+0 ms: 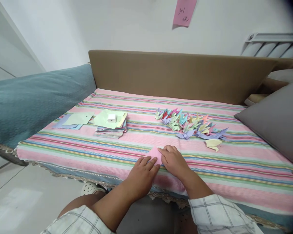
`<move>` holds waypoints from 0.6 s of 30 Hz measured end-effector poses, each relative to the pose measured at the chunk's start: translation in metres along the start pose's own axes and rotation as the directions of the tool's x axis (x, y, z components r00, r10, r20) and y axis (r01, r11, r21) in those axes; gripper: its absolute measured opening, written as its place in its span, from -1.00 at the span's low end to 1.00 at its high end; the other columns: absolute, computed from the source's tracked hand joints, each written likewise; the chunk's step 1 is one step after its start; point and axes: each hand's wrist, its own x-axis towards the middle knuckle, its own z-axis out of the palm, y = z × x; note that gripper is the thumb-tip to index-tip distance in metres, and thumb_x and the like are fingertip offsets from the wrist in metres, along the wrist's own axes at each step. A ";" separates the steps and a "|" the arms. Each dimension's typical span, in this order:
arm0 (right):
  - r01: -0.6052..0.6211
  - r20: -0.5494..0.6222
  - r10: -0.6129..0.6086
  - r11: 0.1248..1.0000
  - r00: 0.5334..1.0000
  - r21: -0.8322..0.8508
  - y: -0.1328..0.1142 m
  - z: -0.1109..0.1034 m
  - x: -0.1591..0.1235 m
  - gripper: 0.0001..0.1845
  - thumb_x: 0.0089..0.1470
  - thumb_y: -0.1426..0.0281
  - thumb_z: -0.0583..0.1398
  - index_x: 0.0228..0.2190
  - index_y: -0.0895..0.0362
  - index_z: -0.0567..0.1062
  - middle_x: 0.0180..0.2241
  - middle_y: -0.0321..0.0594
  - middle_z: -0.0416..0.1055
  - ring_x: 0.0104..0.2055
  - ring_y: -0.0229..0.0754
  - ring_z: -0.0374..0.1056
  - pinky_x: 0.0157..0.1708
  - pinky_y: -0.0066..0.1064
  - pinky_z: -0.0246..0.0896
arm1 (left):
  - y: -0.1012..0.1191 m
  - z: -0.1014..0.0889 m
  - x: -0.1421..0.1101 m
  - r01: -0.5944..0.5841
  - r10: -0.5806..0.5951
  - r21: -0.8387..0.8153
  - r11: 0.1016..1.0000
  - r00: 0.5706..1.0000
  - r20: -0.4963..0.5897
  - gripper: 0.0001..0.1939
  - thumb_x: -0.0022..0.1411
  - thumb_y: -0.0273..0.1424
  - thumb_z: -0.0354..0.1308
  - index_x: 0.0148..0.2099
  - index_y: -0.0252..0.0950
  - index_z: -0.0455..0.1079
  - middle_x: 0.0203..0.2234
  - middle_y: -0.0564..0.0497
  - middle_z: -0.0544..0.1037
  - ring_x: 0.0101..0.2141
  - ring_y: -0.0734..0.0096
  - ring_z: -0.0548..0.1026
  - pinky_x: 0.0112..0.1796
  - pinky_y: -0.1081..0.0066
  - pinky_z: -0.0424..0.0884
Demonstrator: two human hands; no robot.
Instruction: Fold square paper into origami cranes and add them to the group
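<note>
The left hand is laid with fingers extended over a pink sheet on the striped cloth, while the sheet's right side is touched by the right hand; whether anything is pinched there cannot be told. A fold could be skewed if the sheet is shifted on the soft-looking cloth or pressed unevenly. Counted: one pink sheet, one paper stack, one white box set atop it, one pink note, at least three loose sheets and one pale yellow bird; the other folded birds are bunched too closely for a sure count.
</note>
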 end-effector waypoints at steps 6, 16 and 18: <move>-0.010 0.036 0.008 0.998 0.999 0.056 0.009 -0.008 -0.011 -0.58 0.09 0.49 0.01 -0.04 0.06 0.45 -0.25 -0.14 0.35 -0.16 -0.13 0.19 -0.11 -0.35 0.09 | 0.001 -0.005 0.001 0.009 -0.009 -0.019 1.000 1.000 0.021 -0.54 0.18 -0.47 -0.02 0.15 -0.24 0.19 0.18 -0.07 0.23 0.13 0.07 0.18 0.09 0.06 0.10; -0.114 0.091 0.105 0.988 0.990 0.107 0.026 -0.019 -0.013 -0.67 0.01 0.50 0.02 -0.35 0.08 0.57 -0.32 -0.18 0.42 -0.20 -0.16 0.28 -0.20 -0.39 0.11 | -0.001 -0.003 0.000 0.008 -0.008 -0.032 0.999 1.000 0.019 -0.47 0.11 -0.49 0.04 0.17 -0.22 0.16 0.19 -0.06 0.21 0.13 0.05 0.17 0.08 0.06 0.10; -0.122 0.000 0.123 0.986 0.992 0.117 0.026 -0.020 -0.013 -0.69 0.01 0.51 0.01 -0.42 0.11 0.55 -0.33 -0.18 0.42 -0.22 -0.16 0.28 -0.20 -0.38 0.12 | -0.001 -0.003 0.000 0.008 -0.008 -0.036 0.999 1.000 0.019 -0.46 0.10 -0.49 0.05 0.17 -0.22 0.17 0.19 -0.07 0.21 0.13 0.05 0.17 0.08 0.05 0.10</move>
